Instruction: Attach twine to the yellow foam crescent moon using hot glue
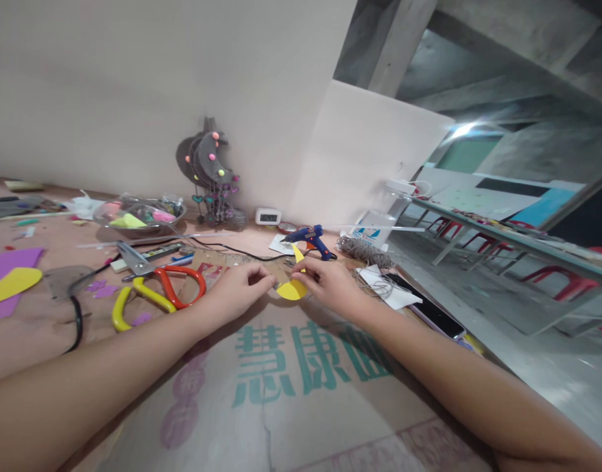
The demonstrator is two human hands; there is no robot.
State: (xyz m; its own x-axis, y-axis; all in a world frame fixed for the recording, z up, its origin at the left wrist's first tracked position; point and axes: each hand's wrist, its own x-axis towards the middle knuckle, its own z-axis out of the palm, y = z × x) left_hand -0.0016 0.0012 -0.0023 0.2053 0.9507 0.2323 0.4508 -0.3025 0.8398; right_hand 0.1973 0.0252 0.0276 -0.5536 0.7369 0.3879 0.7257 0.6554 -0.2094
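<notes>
A yellow crescent-shaped piece (292, 290) is held up over the cardboard sheet (281, 419) with green printed characters. My right hand (325, 283) pinches it at its right side, thumb and fingers closed on it. At its left tip is my left hand (246, 286), thumb and forefinger pressed together; whatever may be between them is too small to make out. Just behind the hands stands a blue glue gun (308, 237), its nozzle pointing left. Grey crescent shapes with coloured balls (210, 157) hang or stand near the wall at the back.
Yellow-handled (151, 293) and red-handled scissors (183, 288) lie left of my left hand. Farther left are purple sheets (10, 262) and a plastic bowl (138, 223). On the right are grey twine (364, 251) and a phone (436, 311). A black cable crosses behind.
</notes>
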